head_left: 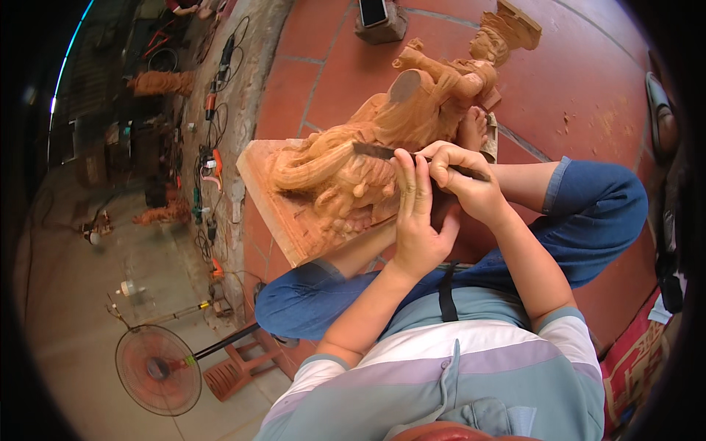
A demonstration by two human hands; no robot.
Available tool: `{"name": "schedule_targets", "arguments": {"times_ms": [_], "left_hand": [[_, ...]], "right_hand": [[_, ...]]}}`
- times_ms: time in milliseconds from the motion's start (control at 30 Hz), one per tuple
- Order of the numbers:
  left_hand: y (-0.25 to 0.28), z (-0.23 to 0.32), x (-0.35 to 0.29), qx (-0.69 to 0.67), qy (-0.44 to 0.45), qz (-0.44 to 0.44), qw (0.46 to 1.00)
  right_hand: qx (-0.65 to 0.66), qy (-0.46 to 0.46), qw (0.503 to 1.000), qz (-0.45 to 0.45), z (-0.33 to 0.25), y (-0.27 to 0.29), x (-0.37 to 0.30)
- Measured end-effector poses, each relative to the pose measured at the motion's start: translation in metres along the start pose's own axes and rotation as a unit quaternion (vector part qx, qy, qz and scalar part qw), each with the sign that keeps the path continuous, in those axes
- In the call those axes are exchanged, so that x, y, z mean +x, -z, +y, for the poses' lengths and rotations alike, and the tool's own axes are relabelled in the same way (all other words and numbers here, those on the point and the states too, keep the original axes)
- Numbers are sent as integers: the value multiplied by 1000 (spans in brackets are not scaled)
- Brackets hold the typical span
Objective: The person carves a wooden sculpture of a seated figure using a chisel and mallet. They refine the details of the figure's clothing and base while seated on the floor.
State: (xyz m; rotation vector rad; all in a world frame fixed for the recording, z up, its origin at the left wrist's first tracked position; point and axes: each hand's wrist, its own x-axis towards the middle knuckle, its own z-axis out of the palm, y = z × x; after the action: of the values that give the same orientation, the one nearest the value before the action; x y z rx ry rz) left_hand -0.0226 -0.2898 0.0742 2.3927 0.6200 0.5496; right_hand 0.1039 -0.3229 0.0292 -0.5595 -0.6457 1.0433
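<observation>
A carved wooden figure lies aslant before me, its square base toward the left and its head end at the far right. Swirling relief covers the part just above the base. My right hand is closed round a slim dark chisel, whose flat blade touches the carving and points left. Lying against the chisel's shank, my left hand has its fingers stretched out and its thumb apart. The chisel's rear end shows past my right fist.
My crossed legs in blue jeans flank the work on a red tiled floor. A phone rests on a block at the far side. Corded power tools line the ledge at left; a fan stands near left. Sandals lie at right.
</observation>
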Motion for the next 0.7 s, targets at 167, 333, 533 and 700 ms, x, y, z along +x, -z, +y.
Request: {"name": "schedule_targets", "arguments": {"times_ms": [167, 333, 533, 700], "left_hand": [[7, 3, -20, 50, -20, 64, 997], [-7, -5, 2, 22, -13, -33, 999], [-5, -2, -18, 31, -34, 64, 997], [8, -7, 1, 108, -78, -22, 991]], "right_hand": [[-128, 79, 985, -89, -6, -23, 6], [14, -29, 999, 1, -1, 7, 3], [-143, 44, 984, -95, -7, -19, 8], [-94, 78, 992, 14, -9, -1, 3]]}}
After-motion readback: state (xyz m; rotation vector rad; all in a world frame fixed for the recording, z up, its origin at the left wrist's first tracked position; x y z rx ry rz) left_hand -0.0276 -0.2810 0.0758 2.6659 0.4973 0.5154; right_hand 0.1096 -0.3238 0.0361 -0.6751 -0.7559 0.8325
